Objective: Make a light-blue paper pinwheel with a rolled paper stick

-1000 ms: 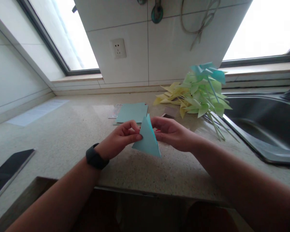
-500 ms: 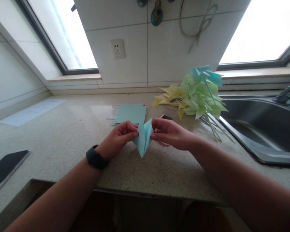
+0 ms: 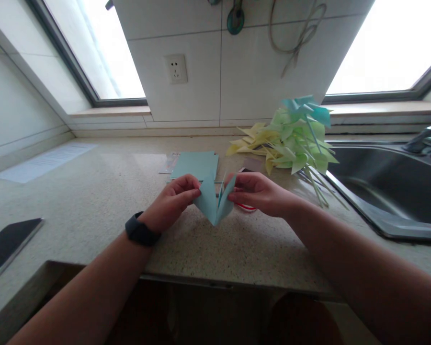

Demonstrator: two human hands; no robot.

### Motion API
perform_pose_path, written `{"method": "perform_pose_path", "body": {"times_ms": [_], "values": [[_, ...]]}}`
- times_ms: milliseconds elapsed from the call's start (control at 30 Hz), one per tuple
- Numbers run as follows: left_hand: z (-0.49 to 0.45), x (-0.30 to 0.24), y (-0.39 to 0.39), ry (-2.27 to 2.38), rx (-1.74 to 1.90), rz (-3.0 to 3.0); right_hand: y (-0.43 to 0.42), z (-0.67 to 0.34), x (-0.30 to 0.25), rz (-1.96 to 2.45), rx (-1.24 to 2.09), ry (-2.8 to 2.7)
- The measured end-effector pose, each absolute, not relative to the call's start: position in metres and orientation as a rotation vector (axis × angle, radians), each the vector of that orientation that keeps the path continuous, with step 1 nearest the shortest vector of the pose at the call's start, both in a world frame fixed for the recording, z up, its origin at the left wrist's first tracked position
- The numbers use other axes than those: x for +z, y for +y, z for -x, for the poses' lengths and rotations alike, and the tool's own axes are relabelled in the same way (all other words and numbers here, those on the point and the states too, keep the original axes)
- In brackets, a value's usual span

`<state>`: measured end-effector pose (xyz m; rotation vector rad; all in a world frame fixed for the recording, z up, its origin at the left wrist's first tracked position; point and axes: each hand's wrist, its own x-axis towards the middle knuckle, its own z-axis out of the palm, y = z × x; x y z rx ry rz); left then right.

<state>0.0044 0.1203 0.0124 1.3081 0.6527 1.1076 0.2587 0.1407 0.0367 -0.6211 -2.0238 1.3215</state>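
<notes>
A folded sheet of light blue paper (image 3: 209,202) is held up between my hands, its point turned down towards me and its flaps spread apart. My left hand (image 3: 177,197) pinches the left flap between thumb and fingers. On the other side, my right hand (image 3: 260,194) grips the right flap the same way. Behind the hands lies a stack of light blue paper squares (image 3: 194,165). Something with a red curved edge (image 3: 246,207) shows partly beneath my right hand.
Yellow, green and blue paper pinwheels (image 3: 290,134) lie heaped at the back right, beside a steel sink (image 3: 373,177). A printed sheet (image 3: 46,162) lies at the back left. A dark flat device (image 3: 10,244) rests near the left front edge of the counter (image 3: 104,206).
The flaps of the folded paper have been drawn wider apart, my right hand shifting slightly right. The paper's lower tip sits a little higher.
</notes>
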Motion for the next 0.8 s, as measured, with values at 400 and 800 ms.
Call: {"method": "perform_pose_path", "body": {"times_ms": [400,800], "values": [[0.0006,0.0091,0.1211,0.639,1.078,-1.393,0.1370,-0.2584,0.0444,0.623,1.394,-1.952],[0.0033,0.0085,0.1204,0.672,1.071,-1.375,0.1384,-0.2538,0.0412,0.599,1.374,-1.816]]}}
